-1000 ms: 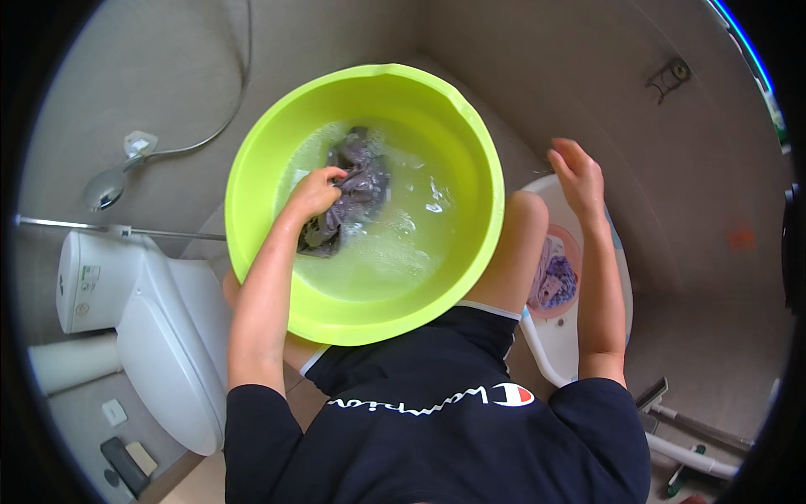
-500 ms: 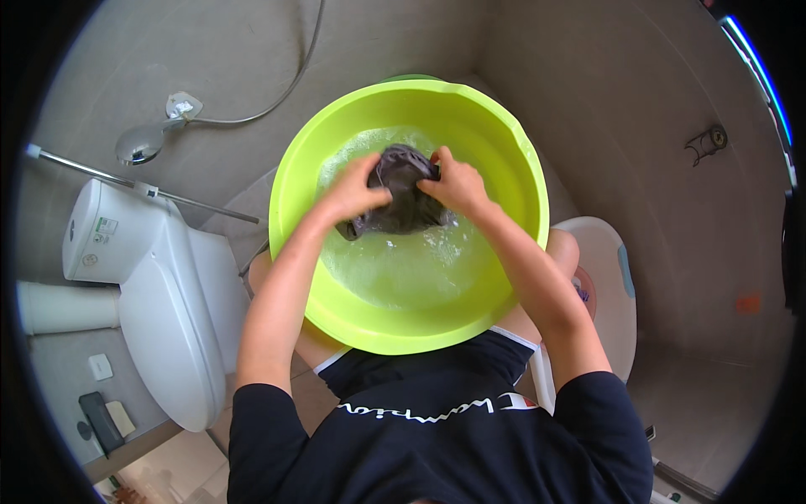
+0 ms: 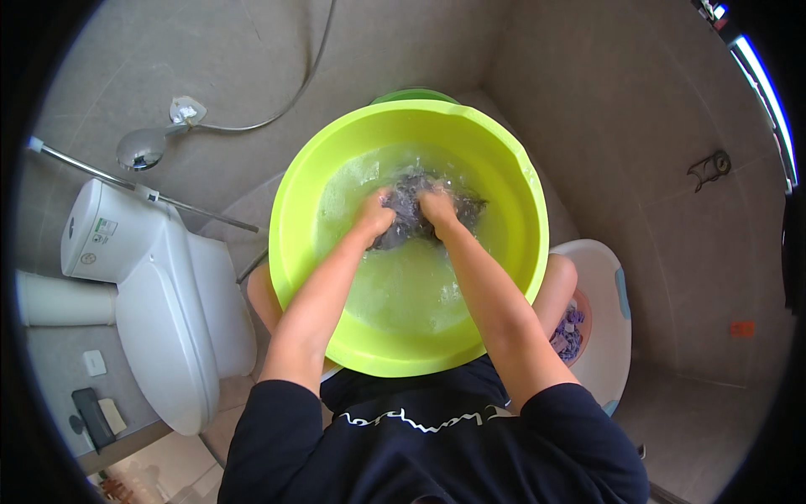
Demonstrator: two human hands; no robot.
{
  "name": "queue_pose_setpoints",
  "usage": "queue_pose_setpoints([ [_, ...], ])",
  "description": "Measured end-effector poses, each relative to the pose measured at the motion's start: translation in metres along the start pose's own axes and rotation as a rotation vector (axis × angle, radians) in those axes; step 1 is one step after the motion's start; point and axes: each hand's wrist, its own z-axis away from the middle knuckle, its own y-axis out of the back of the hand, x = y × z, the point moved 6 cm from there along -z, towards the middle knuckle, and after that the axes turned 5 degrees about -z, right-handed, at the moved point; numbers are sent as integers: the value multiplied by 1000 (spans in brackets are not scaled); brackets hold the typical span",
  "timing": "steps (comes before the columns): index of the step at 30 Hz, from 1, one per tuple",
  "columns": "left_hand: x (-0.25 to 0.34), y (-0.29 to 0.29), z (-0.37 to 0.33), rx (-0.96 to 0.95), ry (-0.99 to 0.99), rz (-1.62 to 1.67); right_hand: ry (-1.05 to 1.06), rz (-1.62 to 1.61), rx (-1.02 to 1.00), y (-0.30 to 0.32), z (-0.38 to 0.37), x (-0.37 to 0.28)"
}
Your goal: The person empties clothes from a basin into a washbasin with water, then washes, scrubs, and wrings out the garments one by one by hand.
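Note:
A large lime-green basin [image 3: 403,357] stands between my legs, with cloudy, slightly sudsy water [image 3: 395,290] in it. A dark grey cloth garment [image 3: 409,220] lies bunched and mostly sunk in the water; its exact kind does not show. My left hand [image 3: 376,214] grips the garment's left side, fingers curled down into it. My right hand [image 3: 437,206] is closed on its upper right part, fingertips hidden under water and fabric. A loose part of the cloth spreads out to the right of my right hand.
On the left are a white toilet [image 3: 168,336], a metal rail [image 3: 92,172] and a shower head [image 3: 141,149] on its hose. To the right, a white tub [image 3: 617,353] holds a pink bowl [image 3: 588,315] with purple cloth. Another green basin [image 3: 416,94] shows behind mine.
Both hands have pushed the garment down from above the surface into the water, and the water now churns around it. The purple cloth at right has come into fuller view.

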Motion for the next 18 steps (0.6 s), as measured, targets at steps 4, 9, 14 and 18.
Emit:
queue_pose_setpoints([
  [4, 89, -7, 47, 333, -282, -282, -462, -1074, -650, -3, 51, -60],
  [9, 128, -25, 75, 400, -557, -262, -230, -1069, -767, -3, 26, -56],
  [14, 138, -19, 79, 458, -514, -267, 39, -1068, -544, -1, 28, -48],
  [18, 124, 0, 56, 235, -352, -159, 117, -540, -304, 12, 40, -45],
])
